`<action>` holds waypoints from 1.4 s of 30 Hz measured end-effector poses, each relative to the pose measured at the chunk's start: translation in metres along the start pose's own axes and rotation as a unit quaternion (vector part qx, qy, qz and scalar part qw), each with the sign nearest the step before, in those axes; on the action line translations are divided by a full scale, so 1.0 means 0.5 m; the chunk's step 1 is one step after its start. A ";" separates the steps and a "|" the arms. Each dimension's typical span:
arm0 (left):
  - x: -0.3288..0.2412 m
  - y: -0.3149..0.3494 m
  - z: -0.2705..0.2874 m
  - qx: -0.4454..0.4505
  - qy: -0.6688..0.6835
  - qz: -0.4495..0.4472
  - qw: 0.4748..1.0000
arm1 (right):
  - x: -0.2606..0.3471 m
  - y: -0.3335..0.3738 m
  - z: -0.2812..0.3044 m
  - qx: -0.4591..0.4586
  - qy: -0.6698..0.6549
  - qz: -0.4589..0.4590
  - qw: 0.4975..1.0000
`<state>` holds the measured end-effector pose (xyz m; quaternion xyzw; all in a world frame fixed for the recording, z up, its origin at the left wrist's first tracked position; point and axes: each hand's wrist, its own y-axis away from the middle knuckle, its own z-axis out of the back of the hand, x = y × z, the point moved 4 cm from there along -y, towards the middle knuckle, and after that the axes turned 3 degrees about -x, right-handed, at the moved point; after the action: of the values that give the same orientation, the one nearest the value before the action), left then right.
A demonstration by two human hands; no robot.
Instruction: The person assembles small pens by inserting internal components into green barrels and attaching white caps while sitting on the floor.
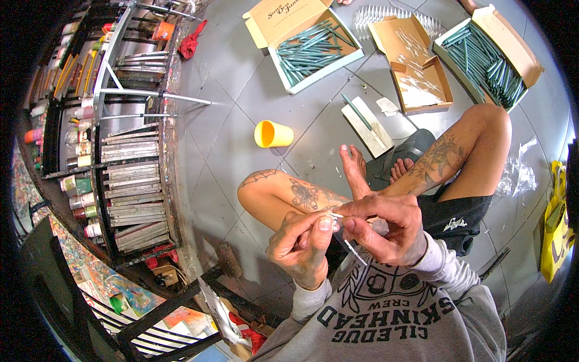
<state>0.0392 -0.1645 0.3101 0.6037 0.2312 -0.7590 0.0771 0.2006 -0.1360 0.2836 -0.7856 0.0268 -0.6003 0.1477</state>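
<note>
frame centre | left hand (301, 244), right hand (389, 229) pinching slim white piece (333, 216) | fingertip-only grip (tiny part) could slip, dropping it

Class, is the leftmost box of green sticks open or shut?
Open: the box has its lid folded back, and green sticks show inside.

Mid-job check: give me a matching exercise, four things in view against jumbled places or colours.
1. Small white piece
2. Cup
3. Lone green stick
4. Sweatshirt

A. Grey with dark print
B. Lying on a pale block
C. At the fingertips of the left hand and right hand
D. Yellow

Pairs: 1-C, 2-D, 3-B, 4-A
</note>
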 end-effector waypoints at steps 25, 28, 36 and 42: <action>-0.060 -0.014 -0.015 0.109 -0.232 -0.267 0.929 | 0.025 -0.041 0.035 0.072 0.093 0.086 0.989; -0.075 -0.019 -0.020 0.139 -0.266 -0.298 0.906 | 0.037 -0.043 0.037 0.076 0.130 0.117 0.982; -0.091 -0.031 -0.020 0.172 -0.261 -0.294 0.903 | 0.056 -0.048 0.031 0.066 0.245 0.207 0.945; -0.100 -0.037 -0.024 0.178 -0.262 -0.269 0.910 | 0.061 -0.058 0.027 0.071 0.293 0.275 0.913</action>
<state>0.0554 -0.1507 0.3603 0.3022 0.2170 -0.9104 -0.1810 0.2179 -0.1124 0.3166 -0.5232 0.2407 -0.7397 0.3481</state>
